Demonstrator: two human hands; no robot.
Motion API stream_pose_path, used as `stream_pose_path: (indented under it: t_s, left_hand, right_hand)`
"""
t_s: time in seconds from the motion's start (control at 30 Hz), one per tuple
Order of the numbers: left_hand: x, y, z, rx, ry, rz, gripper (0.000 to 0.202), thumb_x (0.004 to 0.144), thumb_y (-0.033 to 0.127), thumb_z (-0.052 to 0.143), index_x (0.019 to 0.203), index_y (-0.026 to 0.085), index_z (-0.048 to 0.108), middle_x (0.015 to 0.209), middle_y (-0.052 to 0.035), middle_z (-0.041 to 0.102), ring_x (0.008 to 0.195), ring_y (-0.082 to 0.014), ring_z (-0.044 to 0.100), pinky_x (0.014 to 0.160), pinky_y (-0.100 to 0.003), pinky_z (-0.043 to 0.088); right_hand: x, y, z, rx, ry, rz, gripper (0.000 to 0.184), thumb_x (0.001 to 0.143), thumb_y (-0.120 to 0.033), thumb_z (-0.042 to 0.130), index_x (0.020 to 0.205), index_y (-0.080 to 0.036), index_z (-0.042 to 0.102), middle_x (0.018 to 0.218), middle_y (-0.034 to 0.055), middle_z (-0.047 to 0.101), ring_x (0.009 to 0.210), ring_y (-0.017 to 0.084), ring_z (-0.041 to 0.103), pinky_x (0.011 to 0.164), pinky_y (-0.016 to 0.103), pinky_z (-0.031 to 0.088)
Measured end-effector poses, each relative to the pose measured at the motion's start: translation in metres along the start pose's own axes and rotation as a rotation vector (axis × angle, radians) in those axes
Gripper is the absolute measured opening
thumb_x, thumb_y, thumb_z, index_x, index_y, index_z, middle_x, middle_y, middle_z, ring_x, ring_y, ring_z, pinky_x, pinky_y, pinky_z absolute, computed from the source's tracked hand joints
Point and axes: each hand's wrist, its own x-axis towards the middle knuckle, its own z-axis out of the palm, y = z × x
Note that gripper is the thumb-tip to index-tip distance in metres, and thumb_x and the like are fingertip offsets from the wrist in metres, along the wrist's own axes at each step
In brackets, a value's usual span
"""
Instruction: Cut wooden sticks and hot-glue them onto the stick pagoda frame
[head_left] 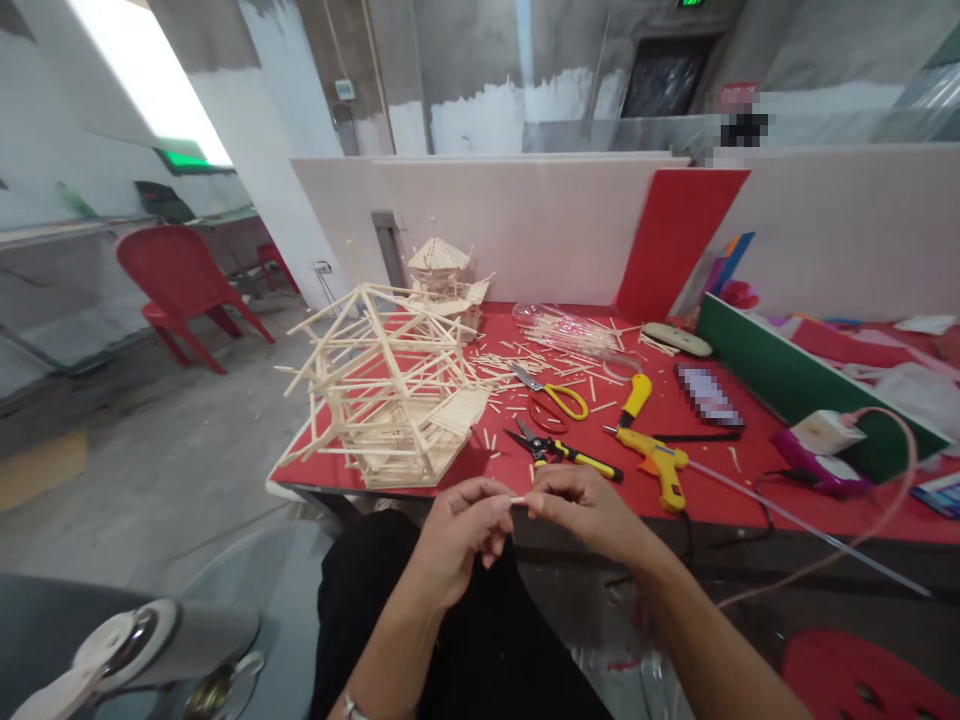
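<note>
Left hand [465, 525] and right hand [585, 505] both pinching one tiny stick [518, 500] by the table's [825, 512] front edge, big wooden frame [401, 385] near its left end.

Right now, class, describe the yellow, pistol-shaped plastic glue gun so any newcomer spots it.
Find the red-covered table. Near its front edge, right of the bare right hand, lies the glue gun. Unlike the black-and-yellow metal cutters nearby, it has a long translucent rod jutting backward.

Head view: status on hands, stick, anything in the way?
Left hand and right hand pinching opposite ends. Short wooden stick between them, mostly hidden by fingers. Yellow-handled cutters lie close beyond right hand.
</note>
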Motion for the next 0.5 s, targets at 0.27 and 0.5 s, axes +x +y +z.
stream_pose_path:
  t_s: [0.27,0.5]
  left_hand:
    - [0.013,0.003,0.015,0.418,0.079,0.036,0.027,0.069,0.039,0.073,0.075,0.013,0.074,0.047,0.0021,0.052,0.035,-0.0045,0.036,0.036,-0.019,0.022]
    - [0.021,-0.01,0.013,0.387,0.02,0.011,0.028,0.071,0.04,0.073,0.073,0.013,0.075,0.049,0.0009,0.053,0.037,-0.0032,0.031,0.038,-0.02,0.018]
  right_hand:
    - [0.007,-0.003,-0.024,-0.155,-0.142,-0.082,0.035,0.088,-0.034,0.053,0.057,-0.017,0.051,0.059,-0.004,0.044,0.06,0.01,0.041,0.057,0.023,0.031]
    - [0.002,0.001,-0.033,-0.239,-0.173,-0.107,0.031,0.089,-0.031,0.053,0.061,-0.017,0.053,0.061,-0.0041,0.045,0.059,0.009,0.041,0.058,0.023,0.031]
